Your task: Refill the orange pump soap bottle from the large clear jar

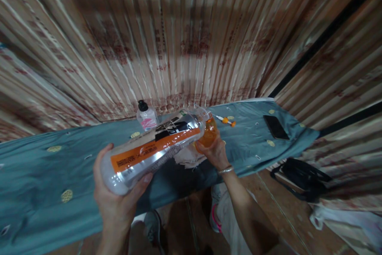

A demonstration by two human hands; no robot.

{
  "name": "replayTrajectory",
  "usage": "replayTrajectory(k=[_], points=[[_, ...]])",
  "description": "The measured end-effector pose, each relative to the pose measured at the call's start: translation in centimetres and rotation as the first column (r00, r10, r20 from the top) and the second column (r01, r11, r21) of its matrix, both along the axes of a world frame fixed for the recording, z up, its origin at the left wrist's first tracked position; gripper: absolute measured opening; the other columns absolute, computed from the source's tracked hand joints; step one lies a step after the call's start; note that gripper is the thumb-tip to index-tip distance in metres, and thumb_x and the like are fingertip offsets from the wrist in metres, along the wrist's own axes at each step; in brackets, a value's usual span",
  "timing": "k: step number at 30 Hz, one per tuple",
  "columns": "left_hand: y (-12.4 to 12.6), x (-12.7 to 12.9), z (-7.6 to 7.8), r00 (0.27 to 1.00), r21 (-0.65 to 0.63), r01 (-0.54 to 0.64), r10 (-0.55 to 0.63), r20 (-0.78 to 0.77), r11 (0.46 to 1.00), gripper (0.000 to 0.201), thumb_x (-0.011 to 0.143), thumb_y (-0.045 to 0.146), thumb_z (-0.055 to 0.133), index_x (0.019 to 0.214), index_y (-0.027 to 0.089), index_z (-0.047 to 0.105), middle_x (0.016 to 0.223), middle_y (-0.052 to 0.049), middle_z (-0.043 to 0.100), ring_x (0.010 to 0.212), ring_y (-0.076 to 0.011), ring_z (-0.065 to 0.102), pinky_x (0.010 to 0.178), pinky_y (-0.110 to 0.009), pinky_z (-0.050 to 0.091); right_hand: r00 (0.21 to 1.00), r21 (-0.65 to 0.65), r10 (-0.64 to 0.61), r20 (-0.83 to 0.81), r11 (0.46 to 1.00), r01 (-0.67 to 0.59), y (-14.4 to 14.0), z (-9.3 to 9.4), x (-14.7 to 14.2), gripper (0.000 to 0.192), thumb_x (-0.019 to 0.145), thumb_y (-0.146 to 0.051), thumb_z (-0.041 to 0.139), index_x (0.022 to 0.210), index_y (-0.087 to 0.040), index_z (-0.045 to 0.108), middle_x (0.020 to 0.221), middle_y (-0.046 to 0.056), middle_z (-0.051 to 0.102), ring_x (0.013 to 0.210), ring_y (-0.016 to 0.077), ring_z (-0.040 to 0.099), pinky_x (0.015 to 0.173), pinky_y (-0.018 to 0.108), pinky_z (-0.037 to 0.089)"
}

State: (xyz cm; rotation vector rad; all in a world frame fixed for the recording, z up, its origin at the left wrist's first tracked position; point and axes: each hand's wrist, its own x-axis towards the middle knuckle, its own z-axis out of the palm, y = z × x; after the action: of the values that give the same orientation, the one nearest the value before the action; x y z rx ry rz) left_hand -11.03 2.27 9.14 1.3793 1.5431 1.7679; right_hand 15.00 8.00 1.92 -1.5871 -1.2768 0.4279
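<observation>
large bottle (140, 157) held at orange container (209, 135)

the left hand (117, 201) grasps the large bottle around its base, likely to carry the weight. the right hand (215, 153) grips the orange container at the large bottle's mouth, likely to keep the two aligned; rim contact cannot be confirmed. a patterned teal cloth (36, 183) covers the surface beneath the large bottle. to its right lie a phone (276, 127) and, closer, a white-and-orange tool (226, 120). a small bottle (147, 119) stands behind it. farther back hangs a pleated, printed curtain (191, 40).
</observation>
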Motion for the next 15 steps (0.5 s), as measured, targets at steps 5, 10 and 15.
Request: replayTrajectory(k=[5, 10, 15], points=[[-0.11, 0.22, 0.25, 1.000, -0.011, -0.012, 0.012, -0.013, 1.000, 0.097, 0.050, 0.045, 0.088, 0.140, 0.031, 0.052, 0.115, -0.007, 0.065, 0.100, -0.0322, 0.065, 0.104, -0.057, 0.047, 1.000, 0.015, -0.001, 0.024, 1.000, 0.000, 0.03, -0.17, 0.04, 0.069, 0.069, -0.033, 0.079, 0.130, -0.015, 0.050, 0.105, 0.013, 0.077, 0.091, 0.0299, 0.076, 0.081, 0.044, 0.063], [-0.16, 0.30, 0.41, 0.999, -0.021, -0.010, 0.010, -0.040, 1.000, 0.097, 0.052, 0.046, 0.087, 0.141, 0.031, 0.051, 0.122, -0.008, 0.064, 0.107, -0.0352, 0.064, 0.105, -0.059, 0.046, 0.999, 0.000, -0.009, 0.047, 1.000, 0.009, 0.05, -0.33, 0.13, 0.069, 0.070, -0.037, 0.079, 0.129, -0.016, 0.050, 0.106, 0.013, 0.077, 0.092, 0.0307, 0.076, 0.081, 0.045, 0.063], [-0.25, 0.05, 0.38, 0.999, -0.043, -0.021, 0.020, -0.031, 0.999, 0.100, 0.049, 0.048, 0.088, 0.141, 0.031, 0.052, 0.125, -0.009, 0.063, 0.108, -0.0356, 0.063, 0.103, -0.059, 0.047, 0.998, 0.003, -0.030, 0.064, 1.000, 0.030, 0.10, -0.45, 0.11, 0.075, 0.069, -0.038, 0.080, 0.133, -0.015, 0.048, 0.108, 0.014, 0.076, 0.094, 0.0313, 0.076, 0.082, 0.045, 0.062]])
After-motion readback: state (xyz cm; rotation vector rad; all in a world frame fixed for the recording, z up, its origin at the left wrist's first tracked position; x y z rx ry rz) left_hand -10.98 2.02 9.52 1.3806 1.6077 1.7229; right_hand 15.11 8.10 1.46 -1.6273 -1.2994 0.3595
